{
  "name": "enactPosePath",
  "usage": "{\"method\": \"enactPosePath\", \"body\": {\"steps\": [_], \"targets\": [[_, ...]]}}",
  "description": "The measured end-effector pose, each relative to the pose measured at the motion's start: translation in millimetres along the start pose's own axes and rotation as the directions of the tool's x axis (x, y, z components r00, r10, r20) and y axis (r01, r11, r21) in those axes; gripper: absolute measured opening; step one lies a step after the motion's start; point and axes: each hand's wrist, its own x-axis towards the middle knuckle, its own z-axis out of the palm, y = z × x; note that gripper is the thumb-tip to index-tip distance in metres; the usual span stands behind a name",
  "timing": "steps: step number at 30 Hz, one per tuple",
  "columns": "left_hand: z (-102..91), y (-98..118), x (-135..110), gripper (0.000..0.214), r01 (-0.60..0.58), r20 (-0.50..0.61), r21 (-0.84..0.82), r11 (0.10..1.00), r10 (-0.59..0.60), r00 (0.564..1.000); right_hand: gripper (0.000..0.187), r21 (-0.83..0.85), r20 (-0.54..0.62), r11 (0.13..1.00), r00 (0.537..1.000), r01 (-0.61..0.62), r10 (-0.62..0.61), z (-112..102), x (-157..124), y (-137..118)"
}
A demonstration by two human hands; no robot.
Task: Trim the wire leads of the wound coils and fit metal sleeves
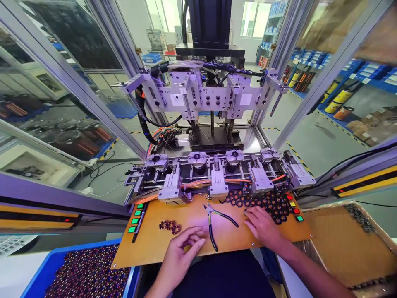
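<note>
Fingers of the left hand [182, 248] are loosely curled with the tips drawn toward the thumb, resting on the orange work board [155, 244]; whether anything small sits between them cannot be told. Right hand [262, 225] lies palm down and open, fingertips spread at the near edge of a heap of dark wound rings [266, 203] — touching the nearest ones, gripping none.

Between the two hands lies a pair of black-handled cutters [215, 221], jaws pointing away from the person, handles splayed; neither hand touches it. A small cluster of coppery rings [170, 226] sits on the board just beyond the left hand, apart from it.

Green buttons [135, 220] line the board's left edge; red, yellow and green buttons [294, 210] line its right edge. Behind the board stands a machine with four round winding stations [214, 159] in a row — orange wires run beneath them. A blue bin [43, 273] of dark rings stands at lower left, and a cardboard tray [347, 244] with a few rings at lower right.
</note>
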Motion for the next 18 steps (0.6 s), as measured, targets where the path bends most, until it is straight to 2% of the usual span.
{"method": "enactPosePath", "body": {"steps": [3,6,9,12,15,18], "targets": [[6.5,3.5,3.0,0.024,0.055,0.058,-0.057,0.997,-0.051,0.997,0.015,0.030,-0.016,0.994,0.994,-0.104,0.104,21.2,-8.4,8.8],[13.9,6.9,7.2,0.025,0.096,0.103,-0.093,0.991,-0.087,0.991,0.016,0.116,-0.031,0.981,0.987,-0.153,0.158,22.5,-3.4,9.7],[23.2,13.3,10.9,0.027,0.115,0.161,-0.133,0.984,-0.093,0.983,0.024,0.263,-0.047,0.953,0.985,-0.150,0.168,9.4,4.7,-11.7],[31.9,25.8,11.6,0.037,0.121,0.240,-0.201,0.972,-0.071,0.968,0.018,0.425,-0.057,0.897,0.985,-0.121,0.161,-8.2,13.4,-47.9],[33.3,40.6,8.9,0.040,0.137,0.276,-0.293,0.946,-0.054,0.960,0.015,0.646,-0.064,0.755,0.977,-0.114,0.202,-23.2,22.9,-77.4],[26.8,51.8,5.6,0.034,0.037,0.219,-0.251,0.967,0.020,0.975,0.013,0.848,0.003,0.512,0.969,-0.133,0.246,-31.4,32.2,-90.1]]}}
